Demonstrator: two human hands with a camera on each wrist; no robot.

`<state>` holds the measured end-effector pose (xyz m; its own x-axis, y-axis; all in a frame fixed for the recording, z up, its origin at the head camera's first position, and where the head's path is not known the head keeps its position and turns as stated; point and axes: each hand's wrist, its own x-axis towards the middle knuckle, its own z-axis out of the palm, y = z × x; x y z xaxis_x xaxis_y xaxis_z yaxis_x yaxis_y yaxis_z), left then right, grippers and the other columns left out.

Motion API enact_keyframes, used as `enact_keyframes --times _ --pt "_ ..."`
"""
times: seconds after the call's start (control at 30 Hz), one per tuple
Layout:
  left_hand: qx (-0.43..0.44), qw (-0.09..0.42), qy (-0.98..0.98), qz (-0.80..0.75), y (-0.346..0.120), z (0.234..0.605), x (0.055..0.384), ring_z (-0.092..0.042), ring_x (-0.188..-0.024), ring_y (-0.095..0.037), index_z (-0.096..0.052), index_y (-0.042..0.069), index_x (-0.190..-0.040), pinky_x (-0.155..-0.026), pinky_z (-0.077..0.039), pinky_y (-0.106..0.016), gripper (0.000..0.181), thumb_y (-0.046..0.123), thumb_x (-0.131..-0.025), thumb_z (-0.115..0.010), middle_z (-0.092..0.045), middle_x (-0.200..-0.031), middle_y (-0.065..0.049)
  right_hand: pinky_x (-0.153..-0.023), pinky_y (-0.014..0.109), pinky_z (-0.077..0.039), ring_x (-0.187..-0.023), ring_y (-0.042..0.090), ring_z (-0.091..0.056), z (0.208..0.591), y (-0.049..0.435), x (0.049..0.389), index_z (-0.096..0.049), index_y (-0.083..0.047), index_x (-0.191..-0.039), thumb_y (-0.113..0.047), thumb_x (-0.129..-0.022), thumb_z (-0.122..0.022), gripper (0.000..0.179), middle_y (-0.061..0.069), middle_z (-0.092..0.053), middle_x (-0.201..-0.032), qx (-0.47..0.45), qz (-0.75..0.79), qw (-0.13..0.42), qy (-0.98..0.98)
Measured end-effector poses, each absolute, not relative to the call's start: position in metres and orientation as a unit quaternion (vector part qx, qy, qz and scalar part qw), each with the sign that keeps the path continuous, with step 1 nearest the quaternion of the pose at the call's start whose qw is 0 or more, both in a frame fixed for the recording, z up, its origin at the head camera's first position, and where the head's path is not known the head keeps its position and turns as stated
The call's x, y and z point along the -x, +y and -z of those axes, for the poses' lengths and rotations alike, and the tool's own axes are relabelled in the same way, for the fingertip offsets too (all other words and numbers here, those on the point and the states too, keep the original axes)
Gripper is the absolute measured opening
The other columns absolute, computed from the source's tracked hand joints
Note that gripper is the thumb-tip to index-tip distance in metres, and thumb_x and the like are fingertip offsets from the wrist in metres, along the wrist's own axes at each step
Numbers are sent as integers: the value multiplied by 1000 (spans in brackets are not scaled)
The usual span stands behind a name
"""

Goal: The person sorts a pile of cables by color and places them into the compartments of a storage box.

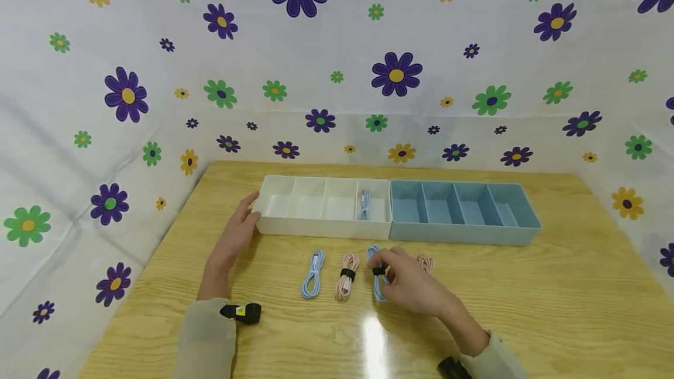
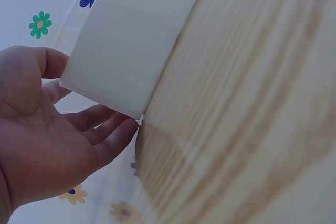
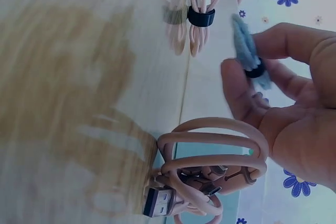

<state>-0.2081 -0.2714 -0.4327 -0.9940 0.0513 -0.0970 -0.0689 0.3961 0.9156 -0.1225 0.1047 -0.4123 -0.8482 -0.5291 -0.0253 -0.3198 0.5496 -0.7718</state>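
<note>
A coiled blue cable (image 1: 378, 285) with a black strap is pinched between the thumb and fingers of my right hand (image 1: 413, 285). It appears blurred in the right wrist view. My left hand (image 1: 237, 235) rests its fingers against the left end of a white divided box (image 1: 321, 227); in the left wrist view they lie relaxed along that end. Left of the held cable are a pink cable (image 1: 346, 276) with a black strap and another blue cable (image 1: 313, 274). One more pink cable (image 1: 425, 262) lies beyond my right hand, partly hidden by it.
In the white box's rightmost compartment lies a blue cable (image 1: 364, 206). A blue divided box (image 1: 463, 233) stands against the white box's right end. Both boxes sit toward the back of the wooden table (image 1: 568, 274), before a flowered cloth backdrop (image 1: 337, 28).
</note>
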Motion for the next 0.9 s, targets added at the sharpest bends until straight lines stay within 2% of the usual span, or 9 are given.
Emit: enact_keyframes --times 0.23,0.4,0.57,0.77,0.9 --pt "11 56 834 -549 -273 436 208 -27 -143 -37 -13 23 -161 -111 -26 -53 58 28 -107 -34 -18 -162 -21 -72 31 -50 -89 21 -54 414 106 124 -57 -5 -123 7 -89 -58 36 12 -52 -121 239 471 110 842" --pt "6 58 832 -551 -272 436 210 -33 -135 -35 -11 21 -161 -105 -30 -48 58 26 -107 -33 -23 -159 -24 -64 28 -50 -87 21 -58 413 106 124 -56 -3 -122 9 -89 -59 35 15 -53 -118 221 518 89 822" --pt "17 68 829 -555 -272 431 209 -37 -129 -34 -12 20 -161 -99 -32 -41 58 23 -107 -32 -27 -157 -26 -61 26 -48 -88 25 -59 413 107 125 -53 0 -124 9 -90 -58 36 20 -50 -121 193 580 99 785" --pt "19 80 819 -568 -261 406 196 -35 -131 -38 -12 12 -161 -103 -30 -47 58 17 -107 -33 -25 -155 -31 -65 28 -50 -89 31 -56 409 108 128 -51 -1 -127 10 -90 -56 39 22 -45 -121 169 627 116 752" --pt "16 77 817 -572 -263 412 198 -35 -132 -39 -12 13 -161 -107 -29 -52 58 18 -107 -33 -29 -152 -32 -68 31 -52 -90 30 -56 408 111 129 -51 0 -132 10 -90 -56 43 22 -44 -122 160 642 114 741"
